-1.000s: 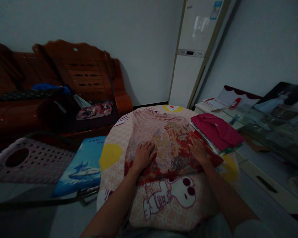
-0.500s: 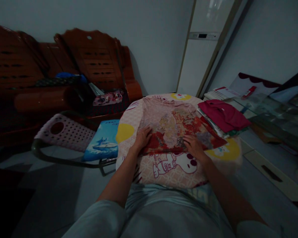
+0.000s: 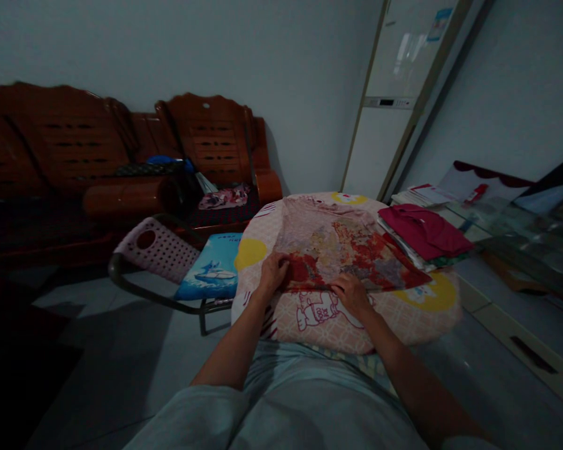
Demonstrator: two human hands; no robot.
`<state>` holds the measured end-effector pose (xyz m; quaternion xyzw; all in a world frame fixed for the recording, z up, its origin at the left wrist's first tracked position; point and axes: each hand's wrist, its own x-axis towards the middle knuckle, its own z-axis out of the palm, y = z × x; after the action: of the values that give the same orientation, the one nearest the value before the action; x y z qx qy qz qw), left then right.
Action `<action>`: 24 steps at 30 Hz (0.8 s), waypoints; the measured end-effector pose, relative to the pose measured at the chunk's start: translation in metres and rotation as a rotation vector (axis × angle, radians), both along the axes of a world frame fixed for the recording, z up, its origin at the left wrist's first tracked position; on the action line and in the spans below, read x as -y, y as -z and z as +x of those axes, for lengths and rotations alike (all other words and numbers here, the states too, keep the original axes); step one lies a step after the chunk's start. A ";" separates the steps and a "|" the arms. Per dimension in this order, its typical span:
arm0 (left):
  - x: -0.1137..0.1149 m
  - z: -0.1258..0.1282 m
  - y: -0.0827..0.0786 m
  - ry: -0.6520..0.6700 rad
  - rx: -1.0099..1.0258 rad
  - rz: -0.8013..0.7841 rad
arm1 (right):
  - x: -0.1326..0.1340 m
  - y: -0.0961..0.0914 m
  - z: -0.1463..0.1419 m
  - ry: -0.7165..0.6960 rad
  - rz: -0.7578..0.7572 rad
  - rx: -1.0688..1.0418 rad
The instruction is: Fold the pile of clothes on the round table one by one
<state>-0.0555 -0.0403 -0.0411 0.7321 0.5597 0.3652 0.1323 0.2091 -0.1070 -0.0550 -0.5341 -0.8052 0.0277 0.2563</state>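
A patterned pink and red garment [image 3: 342, 244] lies spread on a round table covered with a cartoon-print cloth [image 3: 426, 309]. My left hand [image 3: 273, 273] rests at the garment's near left corner, fingers curled over the edge. My right hand [image 3: 351, 292] sits at the near hem, fingers closed on the fabric. Both forearms reach in from the bottom of the view.
A stack of folded clothes topped by a dark red one [image 3: 425, 231] lies on the table's right. A chair with a pink perforated back [image 3: 157, 250] and blue cushion [image 3: 213, 274] stands to the left. A wooden sofa [image 3: 122, 162], tall white appliance [image 3: 396, 112] and low glass cabinet [image 3: 520, 231] surround.
Both hands slid from the middle of the garment back to its near hem and closed on it. The camera pulled back and the view widened to the left.
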 end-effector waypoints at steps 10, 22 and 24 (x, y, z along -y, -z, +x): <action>0.051 0.045 -0.010 0.448 -0.157 -0.061 | -0.004 0.005 -0.003 0.065 0.085 -0.071; 0.032 0.046 -0.003 0.380 -0.151 -0.076 | 0.008 0.002 -0.006 -0.071 0.104 -0.049; 0.030 0.047 -0.007 0.414 -0.144 -0.078 | 0.006 0.002 -0.006 -0.060 0.116 -0.067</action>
<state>-0.0084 -0.0699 -0.0341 0.8498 0.4192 0.2554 0.1923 0.2031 -0.1132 -0.0573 -0.4928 -0.8119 0.0064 0.3129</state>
